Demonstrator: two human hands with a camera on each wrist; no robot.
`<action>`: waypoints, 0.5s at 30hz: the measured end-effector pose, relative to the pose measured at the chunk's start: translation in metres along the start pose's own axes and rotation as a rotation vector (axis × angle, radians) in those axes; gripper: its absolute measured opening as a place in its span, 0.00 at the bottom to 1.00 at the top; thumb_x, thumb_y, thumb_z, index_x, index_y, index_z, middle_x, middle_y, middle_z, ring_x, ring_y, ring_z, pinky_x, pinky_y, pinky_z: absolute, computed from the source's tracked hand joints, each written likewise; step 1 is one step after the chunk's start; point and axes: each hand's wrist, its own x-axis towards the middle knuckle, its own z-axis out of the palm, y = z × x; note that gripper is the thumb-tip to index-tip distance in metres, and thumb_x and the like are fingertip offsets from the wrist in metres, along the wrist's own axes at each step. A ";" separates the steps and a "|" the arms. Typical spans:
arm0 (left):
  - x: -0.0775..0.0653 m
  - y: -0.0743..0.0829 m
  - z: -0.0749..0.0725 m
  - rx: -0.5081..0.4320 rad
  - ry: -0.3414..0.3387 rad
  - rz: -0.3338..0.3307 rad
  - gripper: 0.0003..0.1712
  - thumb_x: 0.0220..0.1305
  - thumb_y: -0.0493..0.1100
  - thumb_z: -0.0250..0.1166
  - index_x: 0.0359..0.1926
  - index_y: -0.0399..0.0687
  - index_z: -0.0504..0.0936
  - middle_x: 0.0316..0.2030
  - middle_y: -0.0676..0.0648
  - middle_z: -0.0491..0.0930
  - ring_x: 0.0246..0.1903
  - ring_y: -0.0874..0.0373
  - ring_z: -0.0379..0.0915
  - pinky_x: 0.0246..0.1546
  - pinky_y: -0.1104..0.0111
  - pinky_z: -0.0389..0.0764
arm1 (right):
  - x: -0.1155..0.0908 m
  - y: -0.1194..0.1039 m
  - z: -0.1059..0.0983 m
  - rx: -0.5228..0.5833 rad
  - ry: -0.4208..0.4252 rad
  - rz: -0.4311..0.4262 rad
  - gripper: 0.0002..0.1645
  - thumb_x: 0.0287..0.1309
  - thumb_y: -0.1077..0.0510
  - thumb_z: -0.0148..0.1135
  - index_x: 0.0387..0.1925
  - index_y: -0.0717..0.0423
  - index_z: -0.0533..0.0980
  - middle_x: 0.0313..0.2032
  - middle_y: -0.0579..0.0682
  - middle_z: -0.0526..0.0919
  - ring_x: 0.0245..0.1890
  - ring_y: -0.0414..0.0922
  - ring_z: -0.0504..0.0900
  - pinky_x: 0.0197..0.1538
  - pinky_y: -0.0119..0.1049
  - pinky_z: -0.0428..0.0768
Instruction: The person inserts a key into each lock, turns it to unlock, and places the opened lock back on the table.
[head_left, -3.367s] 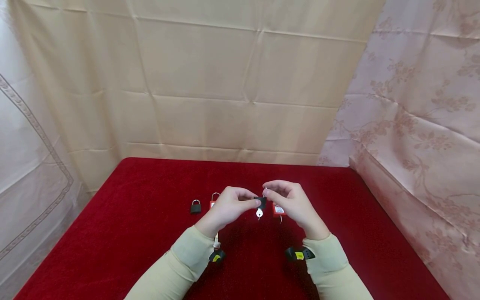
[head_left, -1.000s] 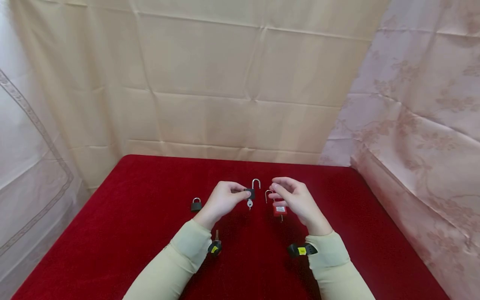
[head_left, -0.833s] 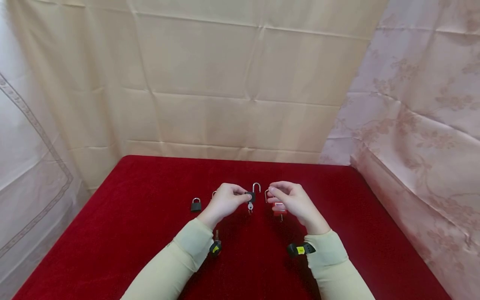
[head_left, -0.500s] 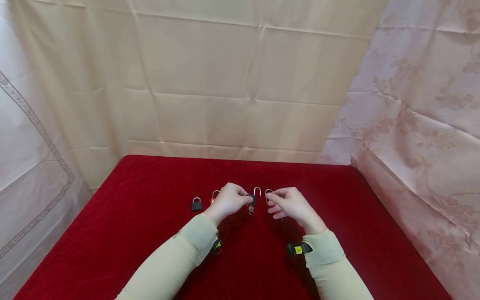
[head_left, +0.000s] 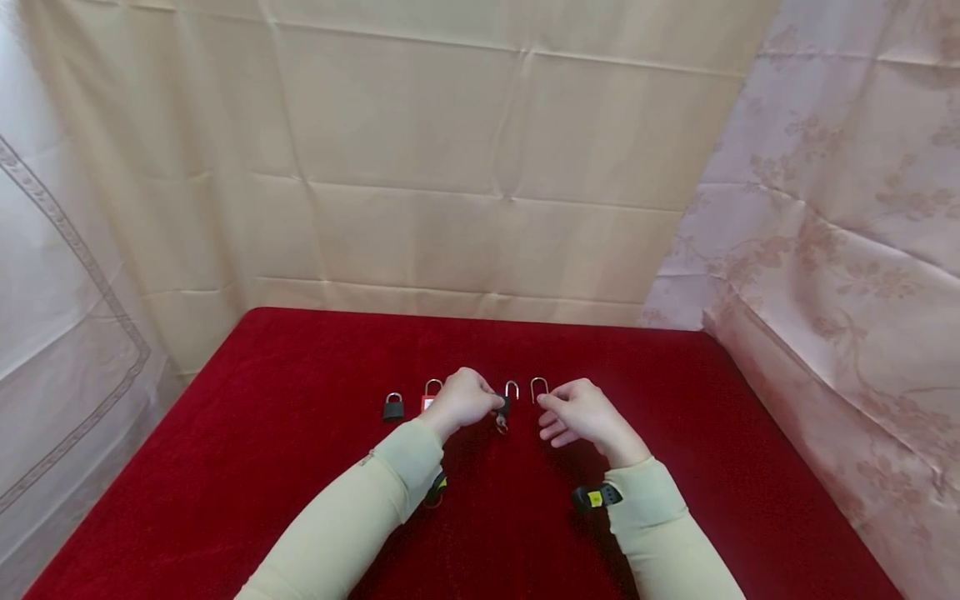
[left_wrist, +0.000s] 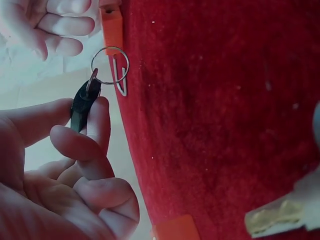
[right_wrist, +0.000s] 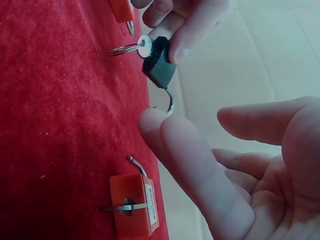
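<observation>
My left hand (head_left: 462,400) pinches a small black padlock (right_wrist: 161,65) between thumb and fingers. Its shackle (head_left: 512,386) stands unlocked, swung out to the right. A silver key (right_wrist: 145,46) sits in its bottom, with a wire ring (left_wrist: 127,70) hanging from it. To the right, my right hand (head_left: 587,412) has loosely bent fingers and holds nothing; a gap separates it from the black padlock. Behind it lies a red padlock (right_wrist: 131,190) with a key in it; in the head view only its raised shackle (head_left: 533,390) shows.
Left of the left hand lie another red padlock (head_left: 427,402), partly covered, and a closed black padlock (head_left: 393,410). Red cloth covers the table (head_left: 315,358). Curtains (head_left: 405,167) hang behind and at both sides. A blurred brass-coloured piece (left_wrist: 275,217) shows in the left wrist view.
The right hand has let go of the held padlock's shackle and drawn back, then down. The shackle has swung out. The left hand moved left, then slightly back right, turning the padlock.
</observation>
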 end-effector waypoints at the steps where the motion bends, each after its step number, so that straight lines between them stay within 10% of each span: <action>1: 0.000 0.001 0.001 0.000 -0.004 0.001 0.11 0.64 0.39 0.70 0.24 0.41 0.88 0.23 0.45 0.85 0.22 0.60 0.66 0.26 0.67 0.68 | 0.000 0.001 0.000 -0.002 -0.003 0.008 0.18 0.72 0.59 0.59 0.49 0.74 0.79 0.34 0.64 0.87 0.29 0.55 0.88 0.30 0.45 0.86; 15: 0.008 0.006 0.016 0.091 -0.033 -0.002 0.12 0.61 0.34 0.68 0.21 0.33 0.86 0.20 0.40 0.84 0.15 0.60 0.65 0.20 0.68 0.67 | 0.001 0.002 0.004 -0.042 -0.029 0.020 0.14 0.71 0.62 0.59 0.42 0.72 0.82 0.32 0.63 0.87 0.26 0.53 0.88 0.30 0.45 0.86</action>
